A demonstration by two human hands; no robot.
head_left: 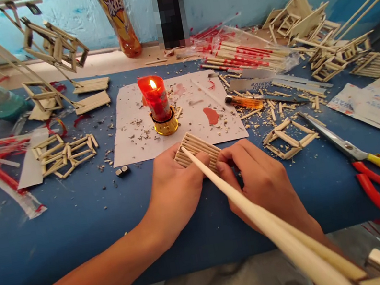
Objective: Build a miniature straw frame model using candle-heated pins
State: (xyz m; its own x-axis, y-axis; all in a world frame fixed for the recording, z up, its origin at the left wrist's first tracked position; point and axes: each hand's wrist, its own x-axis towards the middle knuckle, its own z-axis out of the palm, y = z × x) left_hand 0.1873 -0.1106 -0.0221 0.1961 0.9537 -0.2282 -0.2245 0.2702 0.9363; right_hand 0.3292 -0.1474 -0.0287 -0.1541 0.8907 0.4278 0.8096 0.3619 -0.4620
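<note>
Long stick (250,208), slatted panel (202,144) between both grips (175,184) (264,178)

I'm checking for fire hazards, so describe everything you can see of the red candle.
The red candle is lit, its small flame burning within an uneven rim. The body looks waxy, with a paler patch on its side. It stands roughly upright in a shiny gold-coloured holder on the pale sheet, beyond the left hand and apart from it.
</note>
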